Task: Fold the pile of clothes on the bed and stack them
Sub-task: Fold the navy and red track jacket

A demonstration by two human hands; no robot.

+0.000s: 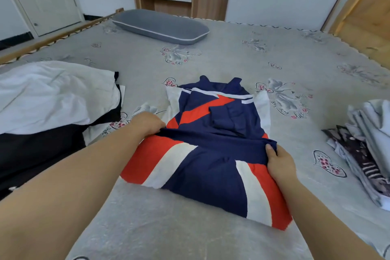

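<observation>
Garment: a navy, red and white top (213, 154) is lying flat at the near middle of the bed (232, 53), its collar pointing far and its sleeves already turned in over the body.
Fold line: a navy ridge is running across the top from left to right, and the near part, with its red and white stripes, is bulging up behind it.
Left hand: the left hand (147, 123) is pinching the left end of that ridge, fingers curled under the cloth and hidden from view.
Right hand: the right hand (278, 161) is gripping the right end of the ridge, thumb pressing on top and fingers tucked beneath.
Step in hand: by the look of it, the person is making the crosswise fold that halves the top's length.
Next move: it is likely calling for both hands to carry the held edge evenly toward the collar, keeping the corners level, then smoothing the cloth flat.
Finished stack: folded clothes (367, 150), pale grey over a dark print, are lying at the right edge of the bed, well apart from the top.
Pile waiting: white and black garments (52, 99) are heaped unfolded on the left.
Beyond: a grey pillow (160, 26) is resting at the far side of the bed.
</observation>
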